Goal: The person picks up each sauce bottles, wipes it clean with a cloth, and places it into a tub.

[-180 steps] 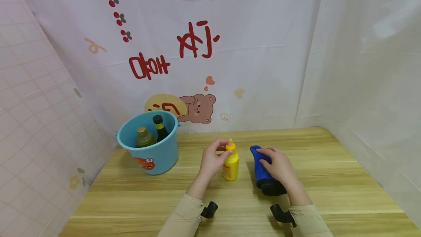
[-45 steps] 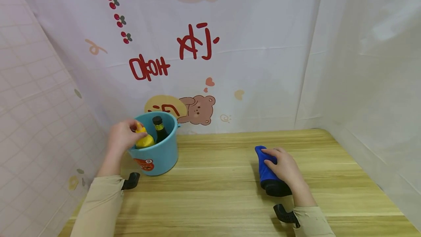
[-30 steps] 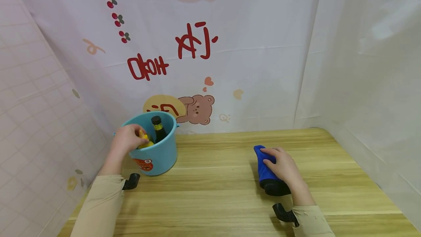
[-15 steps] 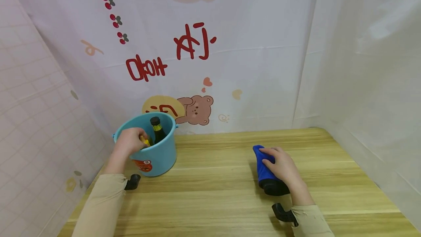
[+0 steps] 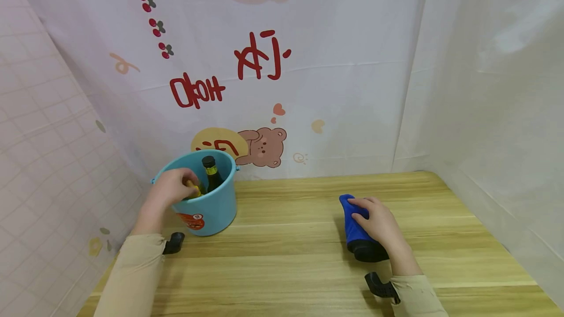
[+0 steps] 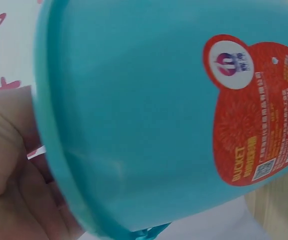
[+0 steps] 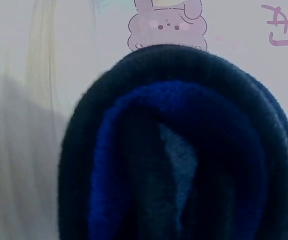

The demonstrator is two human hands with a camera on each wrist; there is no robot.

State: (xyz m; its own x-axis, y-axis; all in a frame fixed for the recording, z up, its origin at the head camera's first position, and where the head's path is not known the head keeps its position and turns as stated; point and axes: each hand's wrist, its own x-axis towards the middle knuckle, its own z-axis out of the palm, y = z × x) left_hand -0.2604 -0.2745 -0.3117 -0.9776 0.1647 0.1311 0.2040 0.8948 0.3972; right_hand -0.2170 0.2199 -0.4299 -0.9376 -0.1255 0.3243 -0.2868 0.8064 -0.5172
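My left hand (image 5: 169, 187) reaches over the near rim of the light blue bucket (image 5: 209, 214), its fingers curled round the top of a yellow squeeze bottle (image 5: 196, 191). Most of that bottle is hidden by the hand and the bucket wall. Beside it in the bucket stands a dark green bottle (image 5: 213, 175) with a black cap. Over at the right, my right hand (image 5: 378, 221) holds a blue fabric bundle (image 5: 352, 226) with a black end, thumb and fingers spread across it. The right wrist view looks into the bundle's dark-edged fabric opening (image 7: 179, 62), with folds inside.
The bucket stands at the back left of the wooden table (image 5: 282, 248), near the tiled-pattern left sheet (image 5: 57, 160). A printed white sheet (image 5: 343, 87) hangs behind the table. A red label (image 6: 254, 115) covers part of the bucket's side.
My left hand has carried the yellow squeeze bottle from the table into the bucket, lowered it, then risen slightly in the last half second. The right hand and blue bundle have shifted only slightly.
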